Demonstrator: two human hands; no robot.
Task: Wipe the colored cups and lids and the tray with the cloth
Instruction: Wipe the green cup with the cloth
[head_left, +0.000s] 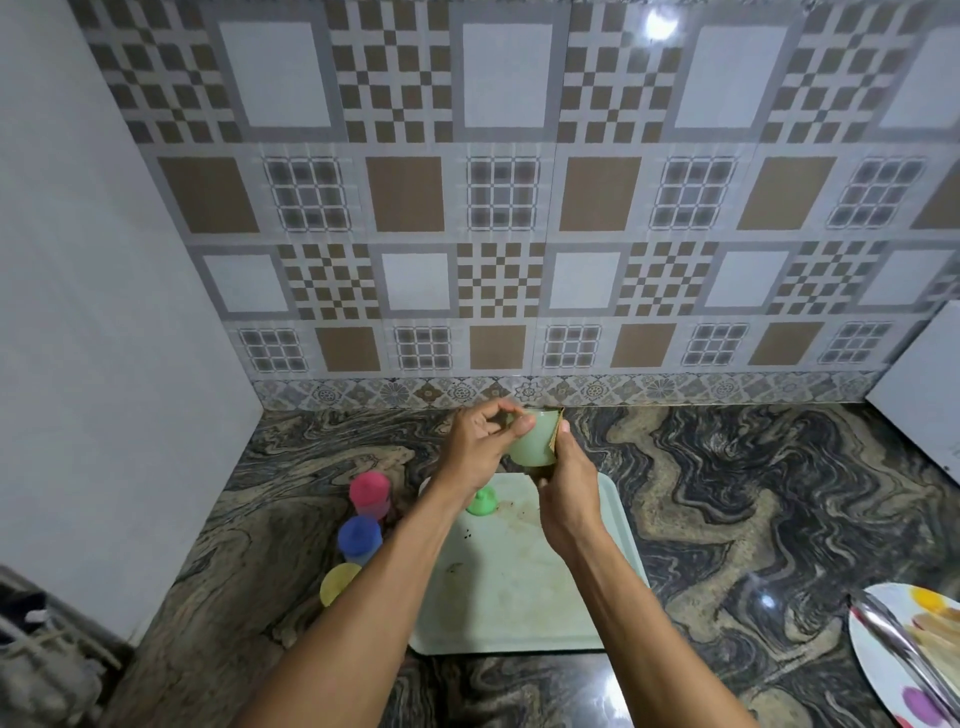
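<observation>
Much of the pale green cup (530, 441) is covered. The left hand (475, 447) hides its left wall and the right hand (569, 499) hides its lower right. Blur keeps the mouth from showing clearly. Of the cloth (555, 437) only a thin brown strip shows, wedged between the cup's right wall and the right thumb (564, 427); the rest is inside that fist.

The cup sits between the 2 hands, raised above the far edge of the tray (519, 597). The left fingertips (522, 425) curl onto its upper left edge and pinch it. The right fingers wrap around the cloth and press it against the cup's right side.

Its long axis runs roughly upright, leaning slightly, with the wider end toward the wall and the narrower end down toward the tray.

Just below the left wrist, a green lid (483, 501) lies on the stained tray. Left of the left forearm, 3 more cups stand in a row on the counter (727, 493): pink cup (370, 491), blue cup (359, 538), and yellow cup (338, 582), which is partly cut off by the arm. Well right of the right hand, a patterned plate (893, 670) is cropped by the frame edge.
</observation>
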